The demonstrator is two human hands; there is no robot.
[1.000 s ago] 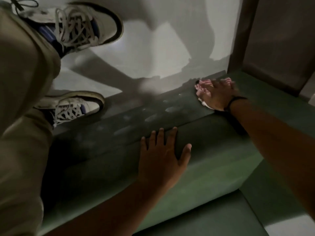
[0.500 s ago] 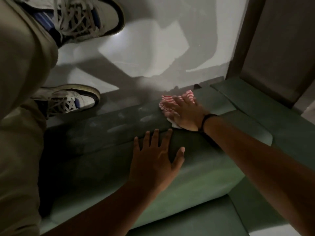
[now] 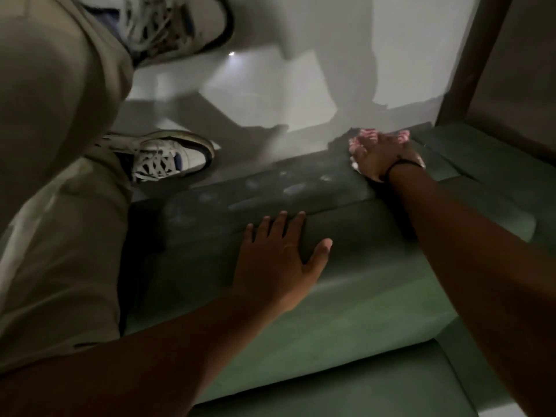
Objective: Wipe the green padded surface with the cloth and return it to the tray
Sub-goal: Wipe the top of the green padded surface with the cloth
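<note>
A dim green padded surface [image 3: 346, 284] is seen beneath both hands. The left hand [image 3: 278, 260] is laid flat, fingers spread, empty. Farther off, the red-striped cloth [image 3: 365, 136] is pressed under the right hand [image 3: 380, 158], mostly hidden and blurred.

My left hand [image 3: 276, 257] lies flat on the green pad [image 3: 376, 266]. The pad between it and my right hand [image 3: 380, 155] is bare, so there is room to slide. A brown frame [image 3: 469, 64] blocks the far right. My shoe [image 3: 168, 158] stands just beside the pad's edge.
</note>
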